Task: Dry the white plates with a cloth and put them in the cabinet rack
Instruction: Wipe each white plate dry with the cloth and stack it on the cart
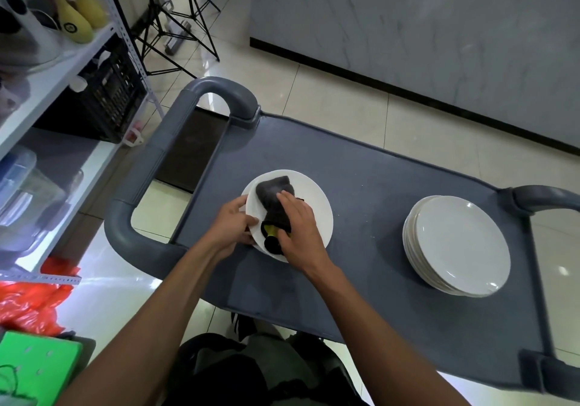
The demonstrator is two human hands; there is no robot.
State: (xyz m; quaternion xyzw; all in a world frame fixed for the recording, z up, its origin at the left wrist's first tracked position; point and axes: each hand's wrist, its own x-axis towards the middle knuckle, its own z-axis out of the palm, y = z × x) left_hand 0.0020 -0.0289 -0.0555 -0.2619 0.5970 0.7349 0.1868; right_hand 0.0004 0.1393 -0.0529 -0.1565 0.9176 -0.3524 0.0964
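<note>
Two hands work on one plate in the head view, the only view I have. My left hand grips the plate's near-left rim, fingers curled over the edge, so the plate seems tipped up a little off the surface and cannot slide while I rub. My right hand lies flat on the dark cloth, fingers straight and close together, pressing it against the plate's face; a yellow patch of the cloth shows just under my palm. A flat hand spreads the pressure, which I judge suits wiping the middle dry.

Well off to the right of my right fingers sits a stack of plates, apart from the one in hand, most likely those waiting their turn. I cannot see the cabinet rack from here.

The surface is the grey top of a cart with rounded handles at both ends. Beyond my left fingers stands a metal shelf carrying odds and ends, with a black crate below it and red plastic bags near the floor. The floor is pale glossy tile, a marble-look wall runs behind the cart, and a tripod stands far ahead.
</note>
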